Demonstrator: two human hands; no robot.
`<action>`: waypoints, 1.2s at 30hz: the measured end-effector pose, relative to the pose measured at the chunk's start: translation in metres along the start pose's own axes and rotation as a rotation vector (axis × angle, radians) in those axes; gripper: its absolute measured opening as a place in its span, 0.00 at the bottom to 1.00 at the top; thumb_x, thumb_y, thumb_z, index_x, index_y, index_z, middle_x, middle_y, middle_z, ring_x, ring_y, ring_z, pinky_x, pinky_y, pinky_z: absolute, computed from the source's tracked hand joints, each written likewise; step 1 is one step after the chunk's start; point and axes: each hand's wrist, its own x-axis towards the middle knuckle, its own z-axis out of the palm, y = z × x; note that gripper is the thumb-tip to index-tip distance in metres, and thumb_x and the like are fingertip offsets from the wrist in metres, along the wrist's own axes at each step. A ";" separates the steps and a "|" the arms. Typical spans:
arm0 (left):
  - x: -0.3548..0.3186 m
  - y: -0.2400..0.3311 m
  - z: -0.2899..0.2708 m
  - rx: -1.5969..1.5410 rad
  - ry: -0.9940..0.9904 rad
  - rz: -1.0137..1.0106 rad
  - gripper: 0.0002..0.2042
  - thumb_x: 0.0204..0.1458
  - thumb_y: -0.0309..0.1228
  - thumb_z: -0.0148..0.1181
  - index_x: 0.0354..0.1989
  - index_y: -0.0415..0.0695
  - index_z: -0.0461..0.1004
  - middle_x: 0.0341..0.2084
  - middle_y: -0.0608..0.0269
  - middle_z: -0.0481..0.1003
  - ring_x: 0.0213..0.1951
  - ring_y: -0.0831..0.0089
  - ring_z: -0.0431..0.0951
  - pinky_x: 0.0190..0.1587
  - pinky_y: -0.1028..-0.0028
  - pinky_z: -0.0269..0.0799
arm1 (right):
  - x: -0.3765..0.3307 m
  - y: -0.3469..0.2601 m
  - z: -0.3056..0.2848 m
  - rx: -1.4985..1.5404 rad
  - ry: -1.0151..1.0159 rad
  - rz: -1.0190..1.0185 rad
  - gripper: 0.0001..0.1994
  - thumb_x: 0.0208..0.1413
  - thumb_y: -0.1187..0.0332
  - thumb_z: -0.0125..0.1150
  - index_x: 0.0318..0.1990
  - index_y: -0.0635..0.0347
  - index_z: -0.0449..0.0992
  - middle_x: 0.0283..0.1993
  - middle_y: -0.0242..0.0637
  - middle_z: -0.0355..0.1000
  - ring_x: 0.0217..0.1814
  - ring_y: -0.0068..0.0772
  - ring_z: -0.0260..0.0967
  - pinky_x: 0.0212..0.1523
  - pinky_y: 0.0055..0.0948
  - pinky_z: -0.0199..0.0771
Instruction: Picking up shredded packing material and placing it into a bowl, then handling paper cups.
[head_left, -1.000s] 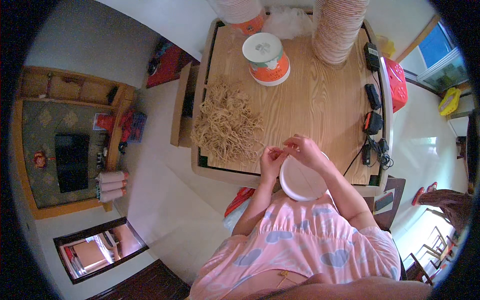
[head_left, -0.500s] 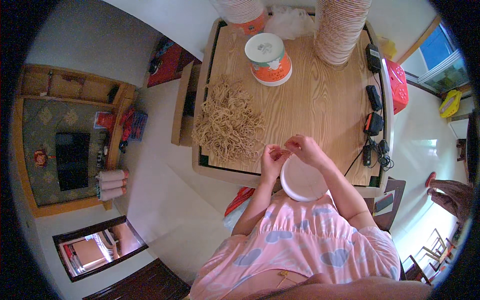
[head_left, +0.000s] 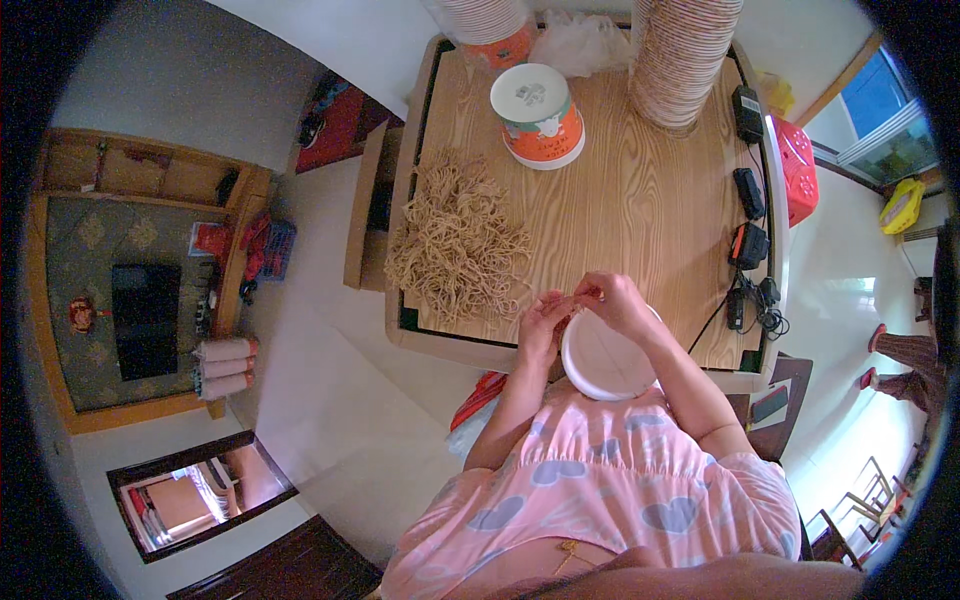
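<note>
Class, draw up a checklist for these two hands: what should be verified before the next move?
1. Left hand and right hand meeting at the rim of the white tub: ok.
2. Strand pinched between them: cannot tell, too small.
3. Tan twine on the wooden table: ok.
4. Twine strands separated: not ok, jumbled heap.
5. Coiled black cable away from both hands: ok, at the table's right edge.
</note>
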 end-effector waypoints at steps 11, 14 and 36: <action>0.004 -0.009 -0.005 -0.148 -0.014 -0.147 0.05 0.49 0.29 0.58 0.32 0.43 0.72 0.28 0.63 0.74 0.31 0.71 0.74 0.33 0.73 0.72 | -0.003 -0.004 0.001 0.000 -0.014 0.026 0.06 0.44 0.73 0.60 0.31 0.65 0.74 0.29 0.44 0.74 0.33 0.38 0.73 0.35 0.31 0.72; 0.004 -0.008 -0.004 -0.101 -0.010 -0.123 0.05 0.48 0.29 0.58 0.33 0.43 0.72 0.27 0.64 0.74 0.31 0.71 0.74 0.34 0.73 0.71 | -0.004 -0.005 -0.001 -0.010 -0.008 -0.001 0.06 0.45 0.75 0.58 0.32 0.65 0.73 0.29 0.45 0.74 0.34 0.39 0.74 0.36 0.31 0.72; 0.000 0.004 0.008 -0.016 0.012 0.007 0.04 0.49 0.24 0.56 0.34 0.43 0.71 0.27 0.68 0.74 0.28 0.81 0.72 0.31 0.82 0.67 | -0.002 0.001 0.004 -0.039 0.047 -0.093 0.05 0.48 0.69 0.55 0.27 0.61 0.72 0.28 0.48 0.71 0.32 0.50 0.70 0.32 0.41 0.69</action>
